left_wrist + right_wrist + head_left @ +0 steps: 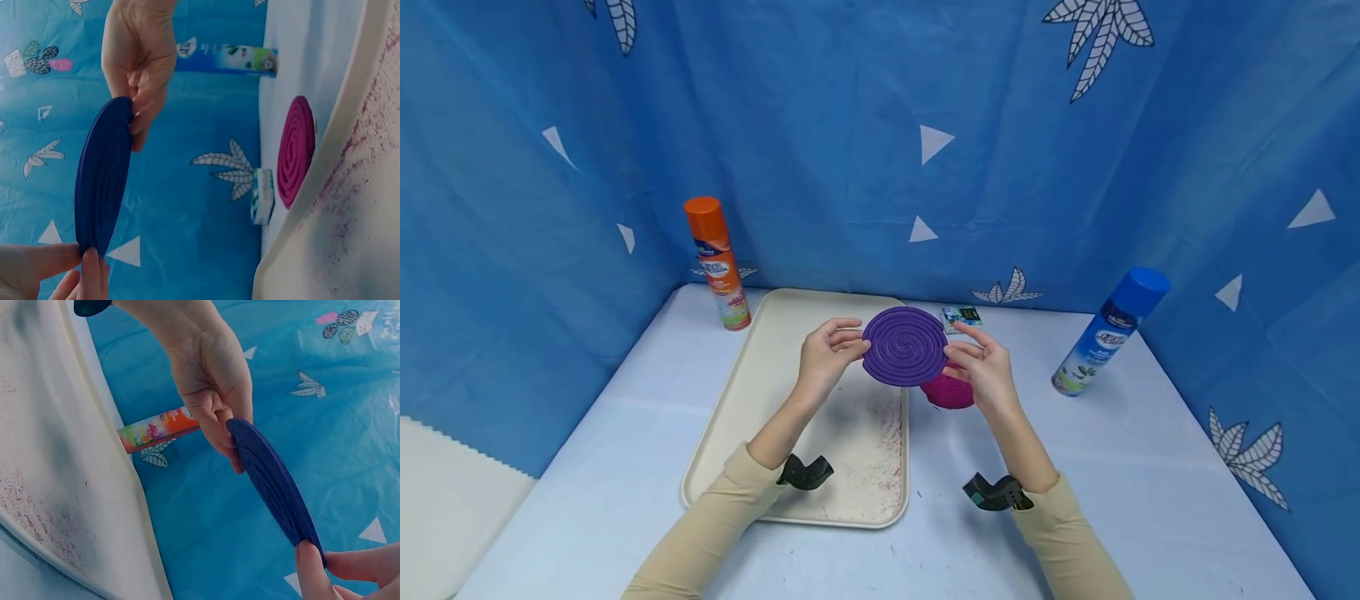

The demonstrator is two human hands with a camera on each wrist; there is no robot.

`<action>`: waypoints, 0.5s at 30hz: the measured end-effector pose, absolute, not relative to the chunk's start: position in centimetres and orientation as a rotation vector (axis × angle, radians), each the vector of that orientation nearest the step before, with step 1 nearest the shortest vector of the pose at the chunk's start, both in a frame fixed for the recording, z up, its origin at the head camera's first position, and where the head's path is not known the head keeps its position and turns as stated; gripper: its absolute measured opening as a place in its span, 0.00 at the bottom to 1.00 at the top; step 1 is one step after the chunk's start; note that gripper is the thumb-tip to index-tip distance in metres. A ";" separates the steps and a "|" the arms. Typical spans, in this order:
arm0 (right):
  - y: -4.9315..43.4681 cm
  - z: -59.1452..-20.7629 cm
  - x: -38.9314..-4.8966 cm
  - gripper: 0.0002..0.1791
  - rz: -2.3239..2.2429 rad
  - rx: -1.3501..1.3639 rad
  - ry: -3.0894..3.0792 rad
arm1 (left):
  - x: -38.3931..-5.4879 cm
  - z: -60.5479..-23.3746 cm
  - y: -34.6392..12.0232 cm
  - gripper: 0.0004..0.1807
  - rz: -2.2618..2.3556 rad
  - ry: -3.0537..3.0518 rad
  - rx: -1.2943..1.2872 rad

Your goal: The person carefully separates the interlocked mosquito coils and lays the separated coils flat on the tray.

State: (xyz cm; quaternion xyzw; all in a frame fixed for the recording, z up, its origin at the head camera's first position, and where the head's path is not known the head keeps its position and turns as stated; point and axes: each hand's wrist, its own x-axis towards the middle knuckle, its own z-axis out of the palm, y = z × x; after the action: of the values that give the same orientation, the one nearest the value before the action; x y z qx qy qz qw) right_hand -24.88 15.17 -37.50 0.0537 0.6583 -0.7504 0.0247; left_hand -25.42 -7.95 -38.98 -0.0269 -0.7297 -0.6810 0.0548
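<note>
Purple spiral disc (905,346) is held up above the white surface (955,533), over the right rim of a tray. In the head view it partly covers a pink spiral disc (951,392), which lies flat just beside that rim. Behind, near the surface's far edge, is a small printed box (962,318). An orange spray can (724,279) stands by the far left corner, close to the tray; a blue spray can (1105,337) stands toward the far right corner, well apart from both discs. A blue curtain (820,167) rises along the far edge and both sides.

The cream tray (790,312) takes up much of the surface's left half; reddish specks (891,442) are scattered inside it along its right side.

Between the two hands, the purple disc is pinched at opposite edges: the left hand (827,354) has its left edge between thumb and fingers, nearly closed on the thin rim, and the right hand (990,371) grips its right edge likewise.
</note>
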 end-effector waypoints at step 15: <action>15.0 -38.1 -25.3 0.26 -2.421 0.214 1.983 | -26.0 -39.0 -8.0 0.17 -2.202 -2.097 -0.099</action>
State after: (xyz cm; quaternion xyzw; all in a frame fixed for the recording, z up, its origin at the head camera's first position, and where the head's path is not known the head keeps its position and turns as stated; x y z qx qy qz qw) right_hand -25.29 14.95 -38.09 0.0684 0.6322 -0.7718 0.0025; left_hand -25.95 -7.96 -39.01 -0.0326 -0.6884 -0.7229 0.0494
